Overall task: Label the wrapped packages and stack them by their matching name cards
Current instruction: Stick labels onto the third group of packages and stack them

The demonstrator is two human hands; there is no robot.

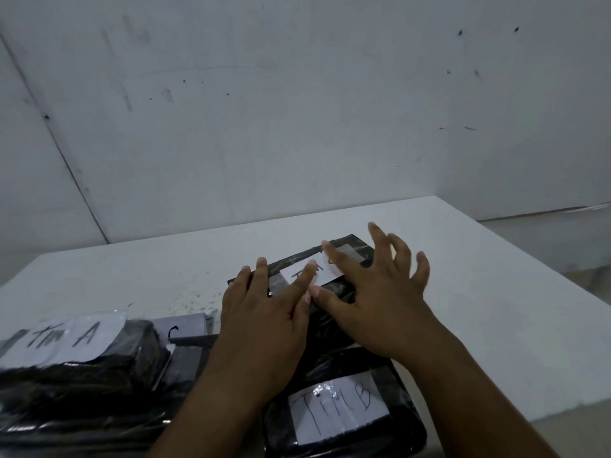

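A black wrapped package (347, 247) lies mid-table with a white paper label (325, 271) taped on top. My left hand (264, 312) lies flat on the package's left part, its index fingertip on the label. My right hand (380, 292) hovers over the package's right side, fingers spread, index finger touching the label's far edge. In front lies another black package with a label reading "TIM B" (337, 408). At the left sits a stack of black packages under a label reading "TIM A" (62, 338). Between them a white card marked "C" (180, 327) lies on the table.
The white table (496, 276) ends at an edge on the right and near side. A pale wall (297, 110) stands close behind it. A dark flat package (185, 358) lies beside the "TIM A" stack, partly under my left forearm.
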